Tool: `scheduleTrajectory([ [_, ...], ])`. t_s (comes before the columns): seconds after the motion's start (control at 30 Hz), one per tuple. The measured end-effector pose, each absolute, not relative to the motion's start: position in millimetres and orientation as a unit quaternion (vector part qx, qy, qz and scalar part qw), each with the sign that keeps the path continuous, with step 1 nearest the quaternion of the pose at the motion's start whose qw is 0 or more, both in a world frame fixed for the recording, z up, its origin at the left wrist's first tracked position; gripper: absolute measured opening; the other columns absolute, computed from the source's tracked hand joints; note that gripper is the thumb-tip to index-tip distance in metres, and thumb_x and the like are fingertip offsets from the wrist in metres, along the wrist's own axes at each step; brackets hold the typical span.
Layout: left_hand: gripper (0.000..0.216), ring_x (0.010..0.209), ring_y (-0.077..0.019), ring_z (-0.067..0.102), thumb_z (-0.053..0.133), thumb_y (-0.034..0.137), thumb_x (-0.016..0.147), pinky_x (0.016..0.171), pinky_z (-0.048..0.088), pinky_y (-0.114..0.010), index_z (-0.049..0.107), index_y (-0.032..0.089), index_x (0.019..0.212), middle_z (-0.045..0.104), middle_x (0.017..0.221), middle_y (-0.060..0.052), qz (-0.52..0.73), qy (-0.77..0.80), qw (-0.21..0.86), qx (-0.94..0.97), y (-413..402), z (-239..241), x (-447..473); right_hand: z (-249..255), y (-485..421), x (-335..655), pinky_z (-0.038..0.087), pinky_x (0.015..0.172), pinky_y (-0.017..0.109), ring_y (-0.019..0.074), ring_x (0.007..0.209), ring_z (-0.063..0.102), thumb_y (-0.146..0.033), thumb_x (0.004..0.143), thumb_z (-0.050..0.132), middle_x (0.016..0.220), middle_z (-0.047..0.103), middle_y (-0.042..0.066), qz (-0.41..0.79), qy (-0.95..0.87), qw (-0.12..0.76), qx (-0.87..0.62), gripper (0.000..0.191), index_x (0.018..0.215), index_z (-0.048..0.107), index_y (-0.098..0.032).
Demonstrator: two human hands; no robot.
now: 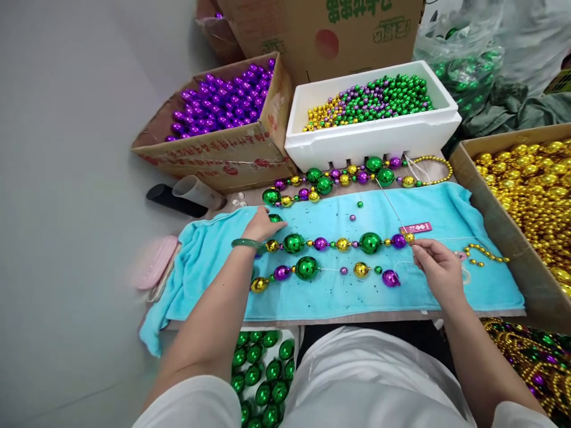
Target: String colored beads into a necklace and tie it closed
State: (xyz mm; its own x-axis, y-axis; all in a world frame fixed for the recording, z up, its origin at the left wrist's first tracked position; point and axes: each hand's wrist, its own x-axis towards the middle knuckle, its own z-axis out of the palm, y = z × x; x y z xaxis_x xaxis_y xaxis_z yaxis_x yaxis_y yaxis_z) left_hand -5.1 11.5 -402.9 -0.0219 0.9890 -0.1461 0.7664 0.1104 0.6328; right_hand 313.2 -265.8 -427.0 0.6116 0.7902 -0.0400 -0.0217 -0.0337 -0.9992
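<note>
My left hand (262,226), with a green bangle at its wrist, curls around a large green bead (275,218) at the left of the blue towel (321,297). My right hand (437,264) is closed in a pinch at a gold bead (408,238), beside a purple bead (398,241). A thin straight line, needle or thread, rises from there. Between my hands lies a row of green, gold and purple beads (342,244). Nearer me is a second row with a large green bead (307,268), bare thread and a purple bead (391,277) at its end.
A finished-looking strand (323,185) lies behind the towel. Behind stand a carton of purple beads (214,145) and a white foam box (370,134) of small mixed beads. A carton of gold beads (504,220) borders the right. A clear cup (191,189) and pink pad (157,261) sit left.
</note>
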Motion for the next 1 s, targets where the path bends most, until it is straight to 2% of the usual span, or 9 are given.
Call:
scheduleTrajectory([
  [0.1, 0.054, 0.104, -0.0306, 0.055, 0.085, 0.026, 0.049, 0.085, 0.044, -0.041, 0.054, 0.019, 0.092, 0.060, 0.093, -0.007, 0.239, 0.677, 0.310, 0.623, 0.0, -399.5, 5.7, -424.9, -265.7, 310.0, 0.037, 0.047, 0.023, 0.0100, 0.051, 0.046, -0.035, 0.078, 0.066, 0.055, 0.052, -0.002, 0.342, -0.320, 0.610, -0.639, 0.020, 0.084, 0.067, -0.016],
  [0.2, 0.056, 0.091, -0.0187, 0.059, 0.079, 0.031, 0.059, 0.073, 0.048, -0.030, 0.055, 0.021, 0.109, 0.060, 0.105, -0.005, 0.293, 0.555, 0.507, 0.590, -18.7, -382.7, 27.8, -423.0, -267.9, 303.6, 0.036, 0.047, 0.023, 0.0095, 0.050, 0.045, -0.034, 0.076, 0.066, 0.054, 0.051, -0.002, 0.366, -0.353, 0.582, -0.635, 0.018, 0.080, 0.069, -0.017],
  [0.27, 0.055, 0.086, -0.0148, 0.059, 0.077, 0.031, 0.062, 0.069, 0.048, -0.026, 0.056, 0.024, 0.112, 0.060, 0.109, -0.004, 0.292, 0.439, 0.645, 0.552, -32.2, -371.3, 43.6, -421.3, -269.4, 298.0, 0.036, 0.046, 0.023, 0.0095, 0.050, 0.044, -0.033, 0.076, 0.067, 0.056, 0.054, -0.002, 0.374, -0.368, 0.570, -0.632, 0.016, 0.079, 0.070, -0.017],
  [0.37, 0.055, 0.081, -0.0138, 0.061, 0.079, 0.025, 0.059, 0.066, 0.048, -0.024, 0.057, 0.024, 0.110, 0.062, 0.104, -0.003, 0.296, 0.362, 0.728, 0.502, -47.6, -362.6, 62.9, -417.4, -270.7, 290.4, 0.037, 0.046, 0.024, 0.0103, 0.050, 0.046, -0.033, 0.075, 0.067, 0.058, 0.058, 0.000, 0.380, -0.385, 0.562, -0.626, 0.016, 0.077, 0.071, -0.018],
  [0.5, 0.052, 0.080, -0.0136, 0.062, 0.080, 0.019, 0.056, 0.067, 0.048, -0.025, 0.058, 0.022, 0.103, 0.063, 0.100, -0.002, 0.306, 0.339, 0.752, 0.476, -56.6, -362.2, 76.9, -412.4, -272.4, 287.5, 0.038, 0.045, 0.024, 0.0105, 0.050, 0.047, -0.033, 0.076, 0.066, 0.060, 0.060, 0.001, 0.371, -0.396, 0.564, -0.622, 0.016, 0.077, 0.071, -0.018],
  [0.63, 0.052, 0.085, -0.0146, 0.062, 0.079, 0.018, 0.057, 0.070, 0.048, -0.026, 0.059, 0.022, 0.105, 0.063, 0.103, -0.003, 0.295, 0.318, 0.755, 0.492, -59.5, -362.8, 82.1, -412.1, -274.9, 290.5, 0.038, 0.046, 0.024, 0.0102, 0.050, 0.046, -0.032, 0.076, 0.066, 0.058, 0.059, 0.000, 0.355, -0.392, 0.566, -0.632, 0.015, 0.077, 0.071, -0.018],
  [1.0, 0.053, 0.092, -0.0161, 0.060, 0.082, 0.016, 0.056, 0.081, 0.047, -0.027, 0.063, 0.021, 0.105, 0.062, 0.105, -0.004, 0.295, 0.310, 0.703, 0.568, -65.3, -359.1, 88.1, -417.7, -278.1, 295.5, 0.035, 0.046, 0.024, 0.0098, 0.050, 0.044, -0.032, 0.078, 0.065, 0.057, 0.057, -0.001, 0.355, -0.397, 0.552, -0.642, 0.016, 0.078, 0.071, -0.018],
])
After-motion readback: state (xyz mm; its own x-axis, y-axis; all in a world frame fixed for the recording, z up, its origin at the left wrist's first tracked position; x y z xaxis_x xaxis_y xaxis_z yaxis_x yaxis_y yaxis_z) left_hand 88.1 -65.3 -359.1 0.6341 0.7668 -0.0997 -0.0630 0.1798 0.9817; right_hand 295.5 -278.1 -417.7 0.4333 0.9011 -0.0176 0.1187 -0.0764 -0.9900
